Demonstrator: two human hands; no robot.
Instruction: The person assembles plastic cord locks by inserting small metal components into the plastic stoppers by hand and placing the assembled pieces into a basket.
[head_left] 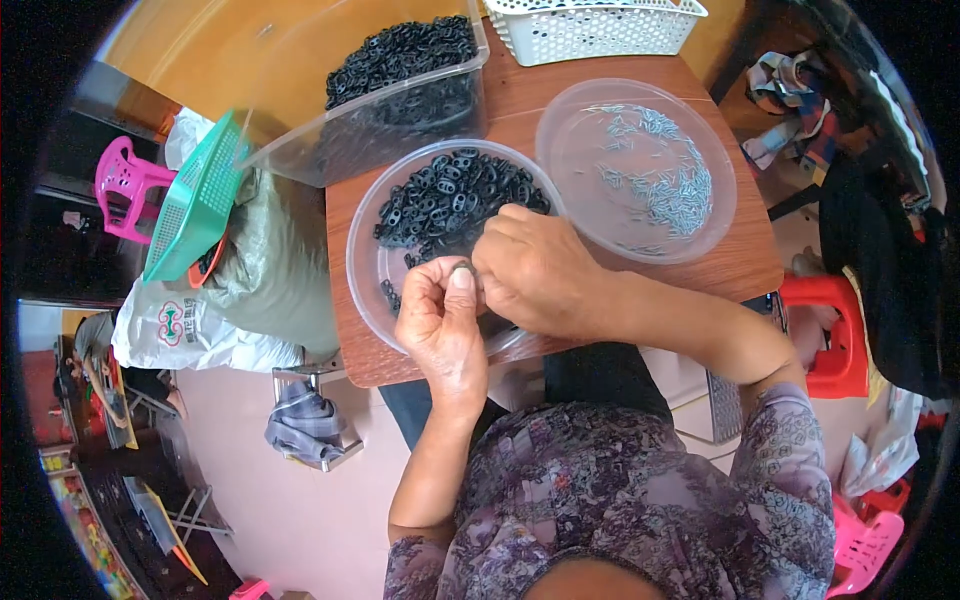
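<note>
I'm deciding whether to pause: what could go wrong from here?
1. Anything pinched where the left hand and right hand meet could slip and get lost among the black two-holed pieces in the round tub.
2. The right forearm passes close to the shallow round tray; a nudge might scatter its small silvery pins.
3. The rectangular clear bin appears to extend past the table's left edge; a knock could tip it.

A red emblem (171,318) with green is printed on the white sack (225,335) left of the tabletop (515,100). A short line of dark characters (182,340) is set at the emblem's lower part.
</note>
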